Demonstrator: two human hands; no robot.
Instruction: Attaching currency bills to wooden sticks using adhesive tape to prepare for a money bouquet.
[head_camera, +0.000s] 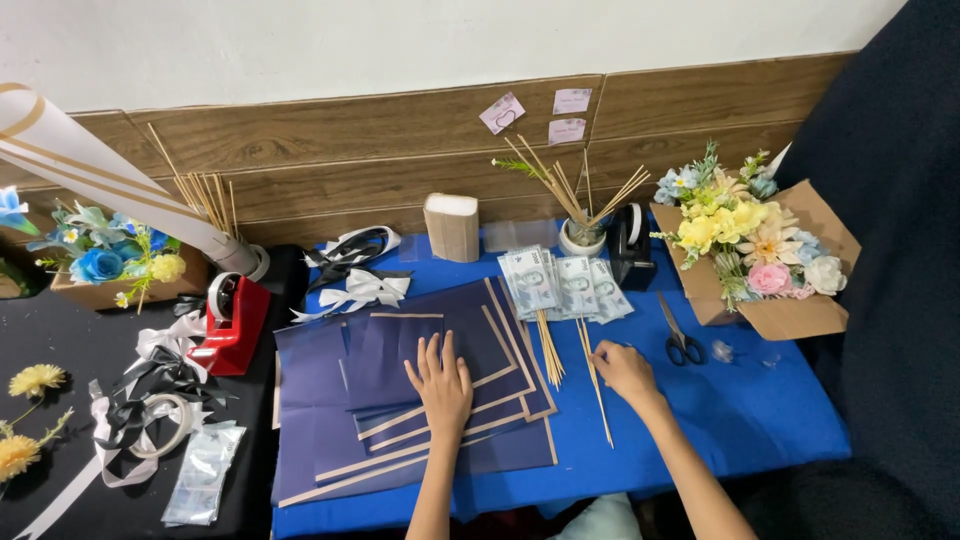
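We lay our left hand (441, 384) flat and open on the stacked dark-blue wrapping sheets (400, 400) at the worktop's (740, 420) near middle, while our right hand (624, 368) pinches a thin wooden stick (596, 385) just right of them. Best, we judge, to press the sheets evenly so they don't slide and keep the stick low beside the banknote fan (565, 285).

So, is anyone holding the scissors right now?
No, the scissors lie on the blue cloth, apart from the right hand.

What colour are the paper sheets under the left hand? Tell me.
Dark navy blue with pale cream edge stripes, seen in the head view: sheets under the left hand.
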